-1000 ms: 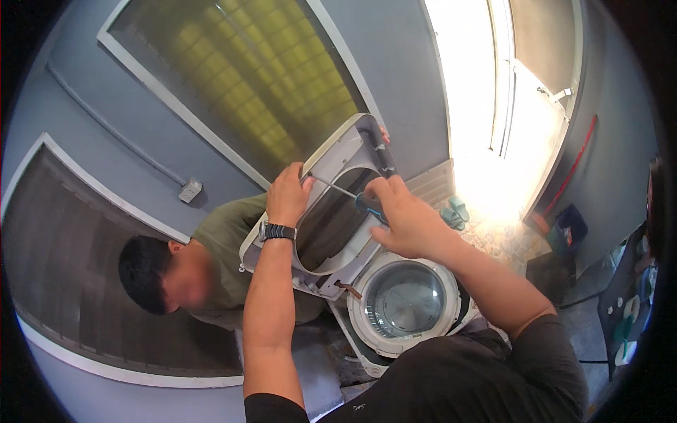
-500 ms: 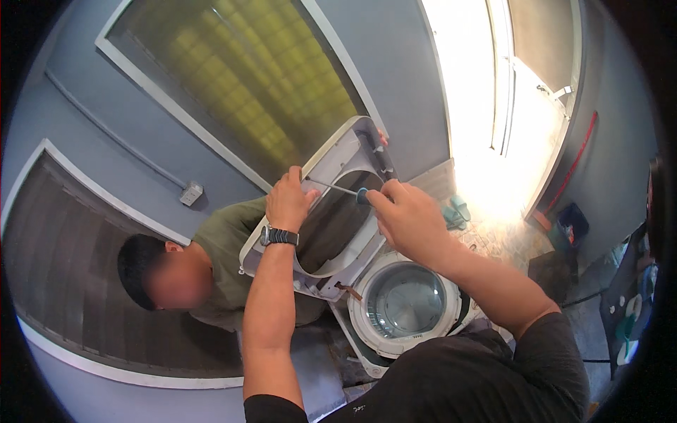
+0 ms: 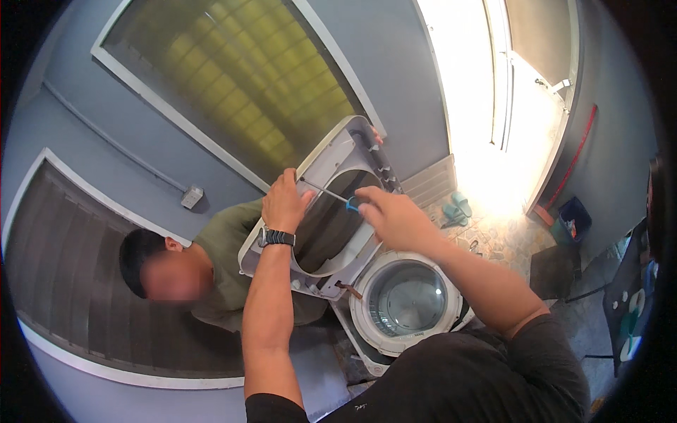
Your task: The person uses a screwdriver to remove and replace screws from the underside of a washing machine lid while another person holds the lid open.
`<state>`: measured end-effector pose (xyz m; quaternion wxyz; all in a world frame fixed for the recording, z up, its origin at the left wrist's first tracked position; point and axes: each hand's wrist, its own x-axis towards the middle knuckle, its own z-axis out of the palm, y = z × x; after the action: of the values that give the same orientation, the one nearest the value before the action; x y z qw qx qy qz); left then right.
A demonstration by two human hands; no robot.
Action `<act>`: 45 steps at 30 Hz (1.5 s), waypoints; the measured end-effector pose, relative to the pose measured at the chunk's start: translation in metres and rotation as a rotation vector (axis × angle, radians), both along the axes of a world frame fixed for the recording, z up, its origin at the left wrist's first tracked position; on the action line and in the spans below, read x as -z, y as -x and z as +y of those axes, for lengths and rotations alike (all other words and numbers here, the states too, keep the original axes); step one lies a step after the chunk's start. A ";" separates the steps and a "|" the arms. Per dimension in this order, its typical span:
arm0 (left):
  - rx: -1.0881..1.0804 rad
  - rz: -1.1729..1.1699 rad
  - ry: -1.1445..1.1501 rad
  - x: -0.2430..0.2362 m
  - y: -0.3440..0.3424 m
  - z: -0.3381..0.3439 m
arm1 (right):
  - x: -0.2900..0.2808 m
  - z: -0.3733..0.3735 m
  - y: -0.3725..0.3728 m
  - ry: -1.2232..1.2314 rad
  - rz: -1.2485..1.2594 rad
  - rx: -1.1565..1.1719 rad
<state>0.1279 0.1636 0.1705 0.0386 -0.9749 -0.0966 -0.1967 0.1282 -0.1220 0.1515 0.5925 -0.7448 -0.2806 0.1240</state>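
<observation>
A white washing machine top cover (image 3: 330,159) with a large round opening stands tilted up on edge over the open machine. My left hand (image 3: 283,204), with a watch on the wrist, grips the cover's upper left edge, thumb on its underside. My right hand (image 3: 398,217) holds a screwdriver (image 3: 326,189) by its blue handle. The shaft points up and left across the opening, and its tip meets the cover near my left fingers. Below the cover is the washing machine (image 3: 361,310), its round tub exposed.
Behind the cover a person in a green shirt (image 3: 226,229) leans close; fingertips (image 3: 379,135) show at its far edge. Green slippers (image 3: 457,209) lie on the tiled floor by the bright doorway. A dark bin (image 3: 572,217) stands at the right wall.
My right hand has shifted slightly down and left and its fingers have changed position around the screwdriver handle. My left hand still grips the cover.
</observation>
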 end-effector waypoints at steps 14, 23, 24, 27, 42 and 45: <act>-0.032 -0.016 0.016 0.005 0.001 -0.006 | 0.000 0.004 -0.014 -0.339 0.706 -0.340; 0.052 -0.170 -0.196 0.012 0.007 -0.017 | 0.000 -0.018 -0.014 -0.181 0.382 -0.392; 0.119 -0.241 -0.270 0.011 0.008 -0.018 | 0.006 -0.034 -0.018 -0.077 0.200 -0.391; 0.280 -0.443 -0.381 0.020 0.013 -0.026 | 0.036 -0.091 -0.031 -0.079 0.084 -0.326; -0.029 0.178 0.706 0.492 -0.047 -0.146 | 0.317 -0.316 0.073 0.251 0.682 0.487; -0.073 0.146 0.633 0.514 -0.052 -0.154 | 0.315 -0.329 0.071 0.405 0.463 0.385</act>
<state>0.1803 0.0093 -0.3432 -0.2524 -0.9460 -0.1848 -0.0851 0.0574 -0.4505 -0.1637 0.4932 -0.8385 0.0366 0.2287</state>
